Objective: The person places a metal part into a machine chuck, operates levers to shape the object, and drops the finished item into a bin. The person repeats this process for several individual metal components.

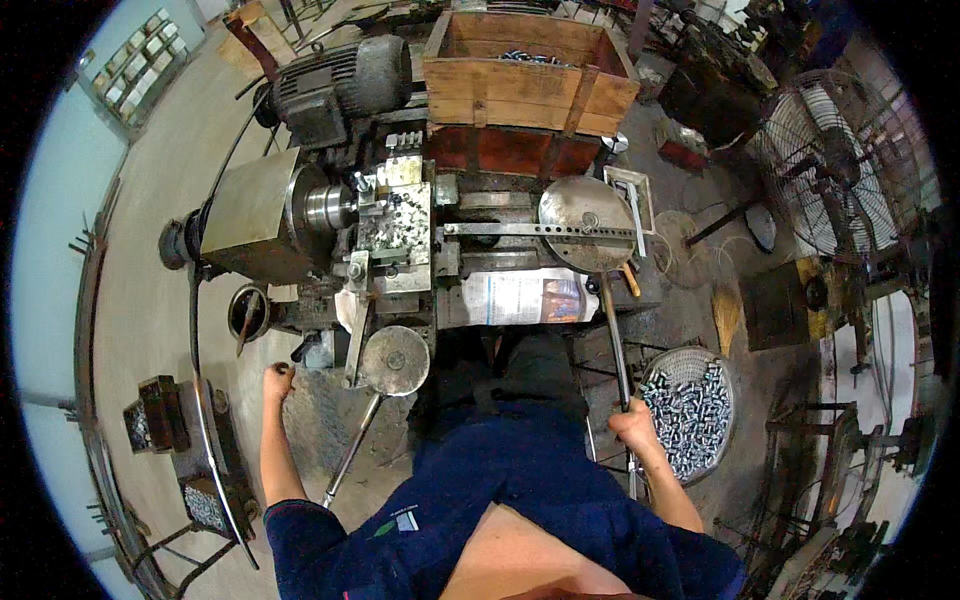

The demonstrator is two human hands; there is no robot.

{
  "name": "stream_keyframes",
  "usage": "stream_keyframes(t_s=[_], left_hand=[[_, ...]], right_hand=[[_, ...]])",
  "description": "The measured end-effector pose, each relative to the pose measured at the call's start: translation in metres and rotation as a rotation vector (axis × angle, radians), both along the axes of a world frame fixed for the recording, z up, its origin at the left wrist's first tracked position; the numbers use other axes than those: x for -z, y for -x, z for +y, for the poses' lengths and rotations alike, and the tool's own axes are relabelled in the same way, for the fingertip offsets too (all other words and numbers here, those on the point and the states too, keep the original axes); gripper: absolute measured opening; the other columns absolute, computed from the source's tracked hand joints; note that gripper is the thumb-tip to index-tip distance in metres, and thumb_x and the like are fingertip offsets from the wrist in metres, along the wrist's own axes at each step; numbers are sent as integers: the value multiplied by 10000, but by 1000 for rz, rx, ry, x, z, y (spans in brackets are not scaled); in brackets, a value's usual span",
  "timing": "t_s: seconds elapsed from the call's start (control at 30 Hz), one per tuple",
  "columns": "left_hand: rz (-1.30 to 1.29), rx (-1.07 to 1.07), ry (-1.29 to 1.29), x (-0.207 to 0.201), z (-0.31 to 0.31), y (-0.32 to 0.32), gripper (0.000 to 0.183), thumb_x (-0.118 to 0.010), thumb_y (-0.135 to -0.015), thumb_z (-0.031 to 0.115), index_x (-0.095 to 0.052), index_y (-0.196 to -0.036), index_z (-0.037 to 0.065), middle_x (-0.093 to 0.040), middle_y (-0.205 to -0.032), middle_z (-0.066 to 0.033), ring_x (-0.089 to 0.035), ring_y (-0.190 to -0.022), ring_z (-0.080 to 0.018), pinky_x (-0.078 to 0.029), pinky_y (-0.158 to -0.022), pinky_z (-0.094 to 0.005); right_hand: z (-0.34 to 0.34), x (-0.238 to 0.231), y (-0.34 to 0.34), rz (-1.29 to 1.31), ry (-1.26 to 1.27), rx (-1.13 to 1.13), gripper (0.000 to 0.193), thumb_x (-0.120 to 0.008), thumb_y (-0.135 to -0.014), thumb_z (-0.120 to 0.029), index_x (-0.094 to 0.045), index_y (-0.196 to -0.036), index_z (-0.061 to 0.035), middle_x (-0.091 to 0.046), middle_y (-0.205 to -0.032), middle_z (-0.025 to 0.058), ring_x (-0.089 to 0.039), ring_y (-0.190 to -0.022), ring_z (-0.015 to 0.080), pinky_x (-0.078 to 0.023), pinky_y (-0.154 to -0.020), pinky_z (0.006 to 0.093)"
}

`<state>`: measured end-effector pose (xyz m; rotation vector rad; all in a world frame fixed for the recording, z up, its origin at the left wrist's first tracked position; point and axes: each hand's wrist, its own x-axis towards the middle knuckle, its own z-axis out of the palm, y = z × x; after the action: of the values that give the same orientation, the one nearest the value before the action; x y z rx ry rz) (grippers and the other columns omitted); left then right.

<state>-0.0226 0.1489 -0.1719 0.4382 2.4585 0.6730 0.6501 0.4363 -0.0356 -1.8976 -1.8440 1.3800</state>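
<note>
My right hand (633,425) is wrapped round a long metal lever (614,345) that slopes down from a round steel disc (580,210) at the machine's right. My left hand (279,382) hangs out at the left with curled fingers; a small dark spot shows at them, too unclear to name. Closest to it are the lathe's front left and a smaller round plate (395,362) with its own lever (352,450). A shiny chuck (325,207) faces the tool slide (400,235), which is strewn with metal chips. A perforated bar (510,230) links the slide to the disc.
Beside my right forearm stands a round basket (731,415) of small shiny metal parts. Behind the lathe are a wooden crate (500,90) and a motor (345,80). A fan (830,165) and a broom (727,318) stand at the right. A printed paper sheet (515,298) covers the machine's front.
</note>
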Motion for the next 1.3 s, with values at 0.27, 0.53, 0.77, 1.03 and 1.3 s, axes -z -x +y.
stream_keyframes(t_s=[0.27, 0.53, 0.77, 1.03, 1.3], left_hand=[[470, 373, 189, 2, 48, 15, 431, -619, -780, 341, -588, -1036, -4, -624, -946, -214, -597, -891, -360, -480, -731, -413], [523, 285, 631, 46, 37, 29, 556, -596, -791, 460, -588, -1067, -24, -636, -904, -218, -620, -760, -340, -494, -668, -406], [475, 473, 363, 9, 122, -33, 528, -607, -785, 419, -578, -1071, -23, -632, -891, -205, -617, -746, -329, -492, -666, -405], [458, 527, 302, 5, 145, -55, 499, -620, -777, 373, -568, -1076, -23, -628, -876, -191, -613, -729, -317, -489, -663, -404], [454, 625, 230, 11, 185, -70, 475, -633, -769, 327, -557, -1081, -22, -624, -861, -176, -609, -713, -304, -486, -661, -403]], right_hand=[[62, 30, -64, -758, -299, -376, 320, -616, -616, -301, -658, -772, -25, -638, -817, 202, -626, -708, 345, -508, -618, 400], [197, -31, -48, -848, -218, -119, 331, -606, -668, -350, -665, -880, -102, -660, -946, 85, -630, -884, 248, -505, -702, 389], [266, -11, -60, -1017, -322, 118, 338, -499, -797, -283, -629, -1080, -152, -589, -1132, 108, -498, -1116, 313, -160, -1000, 595], [241, 0, -47, -976, -445, 223, 443, -477, -803, -245, -510, -1201, -53, -499, -1233, 166, -339, -1251, 339, -118, -1031, 593], [196, -5, -12, -966, -622, 114, 510, -535, -760, -256, -487, -1190, 13, -483, -1231, 185, -349, -1236, 337, -119, -1028, 598]])
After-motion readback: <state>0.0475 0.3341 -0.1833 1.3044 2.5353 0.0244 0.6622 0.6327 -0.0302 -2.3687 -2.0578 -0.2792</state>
